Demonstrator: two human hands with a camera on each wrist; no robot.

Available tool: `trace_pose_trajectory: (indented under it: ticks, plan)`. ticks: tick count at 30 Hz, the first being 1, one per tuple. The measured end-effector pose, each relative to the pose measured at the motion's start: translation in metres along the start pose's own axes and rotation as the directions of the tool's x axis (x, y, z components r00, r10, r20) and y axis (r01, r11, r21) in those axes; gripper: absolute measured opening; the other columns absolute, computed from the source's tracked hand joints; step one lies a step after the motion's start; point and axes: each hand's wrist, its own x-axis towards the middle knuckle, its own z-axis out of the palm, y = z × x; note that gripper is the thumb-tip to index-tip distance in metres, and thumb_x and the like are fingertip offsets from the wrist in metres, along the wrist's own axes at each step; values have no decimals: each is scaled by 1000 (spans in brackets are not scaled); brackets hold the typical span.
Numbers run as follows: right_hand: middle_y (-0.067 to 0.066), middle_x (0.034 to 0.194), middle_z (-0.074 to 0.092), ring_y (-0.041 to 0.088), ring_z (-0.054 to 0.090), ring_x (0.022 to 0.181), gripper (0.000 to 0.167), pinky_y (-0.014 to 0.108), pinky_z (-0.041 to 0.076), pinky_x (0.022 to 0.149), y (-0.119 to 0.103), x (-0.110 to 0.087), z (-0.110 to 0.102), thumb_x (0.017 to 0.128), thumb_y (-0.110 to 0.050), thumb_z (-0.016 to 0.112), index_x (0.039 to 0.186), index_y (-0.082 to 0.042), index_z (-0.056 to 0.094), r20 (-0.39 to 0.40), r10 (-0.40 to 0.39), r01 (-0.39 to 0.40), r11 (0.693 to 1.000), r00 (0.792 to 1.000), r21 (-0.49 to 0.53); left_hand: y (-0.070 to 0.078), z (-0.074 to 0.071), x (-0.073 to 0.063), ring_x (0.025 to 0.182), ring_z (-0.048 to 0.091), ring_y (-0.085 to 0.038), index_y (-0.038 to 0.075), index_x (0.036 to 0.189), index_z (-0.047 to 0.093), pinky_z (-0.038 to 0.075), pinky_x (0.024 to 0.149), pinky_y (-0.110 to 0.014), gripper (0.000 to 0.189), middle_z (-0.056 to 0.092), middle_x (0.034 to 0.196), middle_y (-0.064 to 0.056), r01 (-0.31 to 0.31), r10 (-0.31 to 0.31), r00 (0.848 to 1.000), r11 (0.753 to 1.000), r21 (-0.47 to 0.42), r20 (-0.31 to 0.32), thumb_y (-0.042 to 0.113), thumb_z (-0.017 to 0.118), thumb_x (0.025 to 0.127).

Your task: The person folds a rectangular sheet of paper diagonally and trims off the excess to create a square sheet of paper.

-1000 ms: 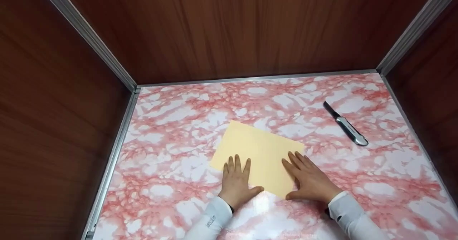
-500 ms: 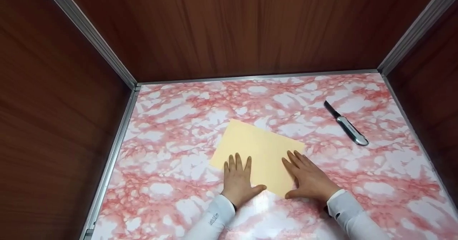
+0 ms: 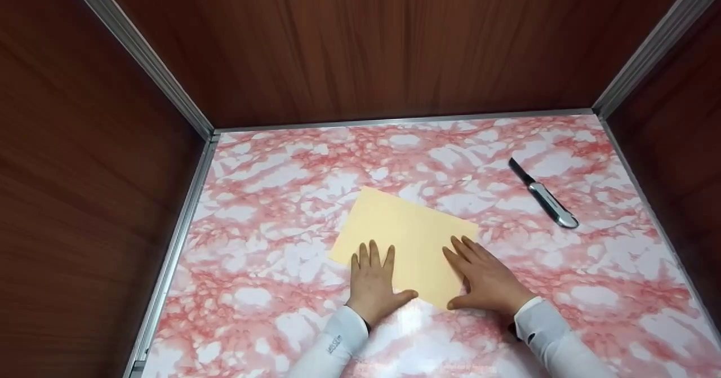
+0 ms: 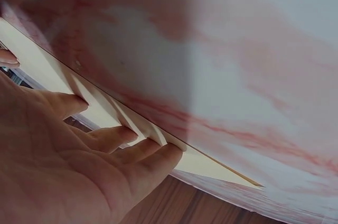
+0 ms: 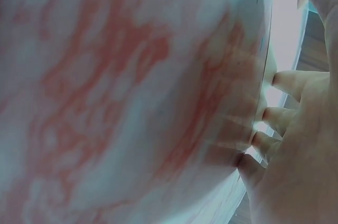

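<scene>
A pale yellow sheet of paper lies flat and at a slant on the red-and-white marbled tabletop. My left hand rests with spread fingers on its near left part, the thumb at its near edge. Fingers of my right hand lie along its right edge, the thumb by the near corner. In the left wrist view, the left fingertips touch the paper. From the right wrist, the right fingertips show at the sheet's edge. Neither hand curls round anything.
A utility knife with a black blade end and grey handle lies at the right, beyond the right hand. Dark wood panels with metal edging enclose the marbled tabletop at the back and both sides.
</scene>
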Motion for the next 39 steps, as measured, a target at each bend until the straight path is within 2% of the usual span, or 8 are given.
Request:
trace_pose_trajectory:
  ticks: [6, 17, 26, 32, 36, 39]
  plan:
    - [15, 169, 17, 37, 12, 155, 119, 55, 17, 121, 2, 1, 1, 73, -72, 78, 162, -9, 30, -11, -15, 15, 1000, 1000, -19, -2, 0, 0, 151, 21, -47, 18, 164, 28, 22, 119, -60, 114, 25, 163, -28, -6, 6, 1000, 1000, 17, -23, 90, 50, 79]
    - [14, 168, 22, 36, 16, 155, 110, 56, 20, 120, 3, 2, 1, 78, -72, 74, 161, -11, 35, -64, -30, 31, 1000, 998, 1, -5, 0, 0, 151, 18, -47, 17, 164, 27, 20, 119, -61, 114, 23, 163, -29, -15, 15, 1000, 999, -28, -23, 89, 52, 79]
    - [11, 167, 26, 35, 20, 154, 101, 58, 26, 118, 2, 3, 3, 81, -68, 74, 159, -15, 40, -107, 3, -3, 1000, 994, -1, -9, -5, 0, 152, 17, -46, 19, 164, 29, 20, 120, -59, 113, 22, 164, -27, -25, 27, 999, 997, -79, 20, 90, 53, 78]
    - [12, 162, 38, 36, 29, 150, 91, 56, 25, 118, 3, 4, 5, 82, -65, 76, 154, -15, 50, -162, 16, -16, 1000, 987, 6, -15, -10, 1, 150, 22, -46, 20, 161, 36, 25, 118, -58, 111, 27, 163, -26, -49, 52, 998, 994, -102, 27, 90, 53, 77]
    - [15, 155, 47, 37, 38, 145, 87, 52, 22, 120, 4, 8, 6, 81, -62, 78, 148, -10, 57, -211, 1, -5, 1000, 978, -21, -19, -13, 1, 149, 27, -45, 19, 159, 41, 28, 117, -57, 105, 31, 162, -24, -77, 78, 997, 991, -106, 7, 86, 56, 80]
    - [14, 150, 54, 37, 44, 141, 87, 50, 24, 120, 5, 10, 6, 80, -60, 80, 145, -7, 58, -257, 0, -3, 1000, 966, -12, -23, -13, 1, 147, 32, -44, 18, 157, 45, 33, 114, -56, 95, 36, 160, -23, -97, 95, 995, 991, -96, -24, 77, 62, 84]
